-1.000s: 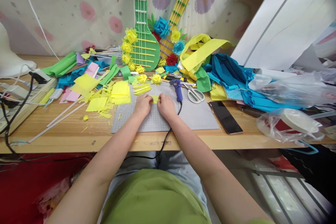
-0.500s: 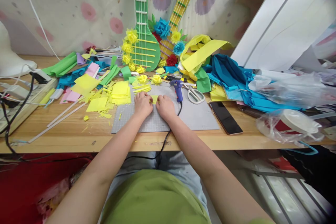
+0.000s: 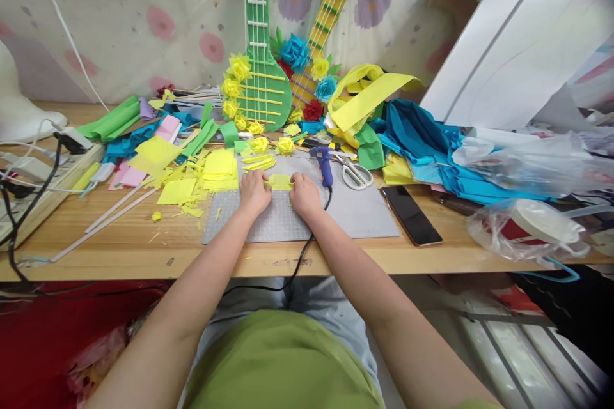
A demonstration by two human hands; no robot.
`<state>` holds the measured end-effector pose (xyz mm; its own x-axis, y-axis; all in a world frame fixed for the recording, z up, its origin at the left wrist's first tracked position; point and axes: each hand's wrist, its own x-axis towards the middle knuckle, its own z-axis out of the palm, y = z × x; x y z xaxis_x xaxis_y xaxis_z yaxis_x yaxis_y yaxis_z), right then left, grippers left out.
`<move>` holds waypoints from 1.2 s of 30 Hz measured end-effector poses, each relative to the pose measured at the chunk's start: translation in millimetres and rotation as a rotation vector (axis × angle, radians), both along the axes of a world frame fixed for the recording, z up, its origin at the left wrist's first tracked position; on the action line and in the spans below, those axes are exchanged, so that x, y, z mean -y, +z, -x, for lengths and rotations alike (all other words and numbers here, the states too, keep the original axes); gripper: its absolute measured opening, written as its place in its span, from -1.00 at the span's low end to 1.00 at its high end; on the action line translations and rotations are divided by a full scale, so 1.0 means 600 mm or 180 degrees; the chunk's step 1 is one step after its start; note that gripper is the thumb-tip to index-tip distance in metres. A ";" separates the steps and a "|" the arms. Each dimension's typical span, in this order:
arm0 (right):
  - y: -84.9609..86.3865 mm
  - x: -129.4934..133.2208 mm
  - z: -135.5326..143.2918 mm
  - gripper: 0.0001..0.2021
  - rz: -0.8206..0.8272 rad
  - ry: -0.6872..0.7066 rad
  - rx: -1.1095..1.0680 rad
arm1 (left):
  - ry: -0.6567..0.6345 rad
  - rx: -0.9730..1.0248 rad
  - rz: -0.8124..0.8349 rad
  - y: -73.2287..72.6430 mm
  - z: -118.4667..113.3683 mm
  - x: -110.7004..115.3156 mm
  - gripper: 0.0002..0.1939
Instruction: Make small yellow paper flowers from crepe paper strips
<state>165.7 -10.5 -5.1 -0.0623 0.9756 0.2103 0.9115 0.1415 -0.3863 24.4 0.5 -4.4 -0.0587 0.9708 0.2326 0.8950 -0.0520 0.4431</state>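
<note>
Between my two hands a small piece of yellow crepe paper (image 3: 279, 183) is stretched flat, just above the grey cutting mat (image 3: 355, 217). My left hand (image 3: 254, 193) is closed on its left end, and my right hand (image 3: 305, 194) pinches the right end. Beyond my fingers lie narrow yellow paper strips (image 3: 259, 162) and a yellow paper flower (image 3: 286, 146). A stack of yellow paper squares (image 3: 220, 170) sits left of my left hand. To the right of my right hand is a blue glue gun (image 3: 323, 165), its black cord running past my wrist.
White-handled scissors (image 3: 357, 175) lie right of the glue gun, with a phone (image 3: 411, 215) nearby. A green paper guitar (image 3: 265, 92) and a yellow one (image 3: 330, 6) lean on the wall. Blue crepe paper (image 3: 422, 134) is heaped right, a power strip (image 3: 48, 185) left.
My hands have moved apart, the left one leftward and the right one slightly rightward. More of the yellow crepe paper now shows between them.
</note>
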 end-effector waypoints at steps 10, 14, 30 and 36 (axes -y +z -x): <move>-0.008 -0.007 -0.009 -0.79 -0.0095 -0.0135 -0.0783 | 0.0214 0.0402 -0.0044 0.003 0.008 -0.005 -0.80; -0.011 -0.017 -0.020 -0.82 -0.0048 -0.0445 -0.1877 | 0.0051 0.0435 -0.0115 0.012 0.006 -0.023 -0.84; -0.001 -0.020 -0.023 -0.83 -0.0133 -0.0688 -0.2582 | -0.1334 -0.0599 0.1387 0.071 -0.067 -0.125 -0.81; -0.009 -0.024 -0.024 -0.83 -0.0270 -0.0626 -0.2644 | -0.1386 -0.0853 0.1690 0.084 -0.068 -0.125 -0.94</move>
<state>180.2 3.8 -10.4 0.3130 0.9314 0.1856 0.3486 0.0692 -0.9347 65.3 75.6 46.3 0.3507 0.8790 -0.3230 0.9232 -0.2667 0.2766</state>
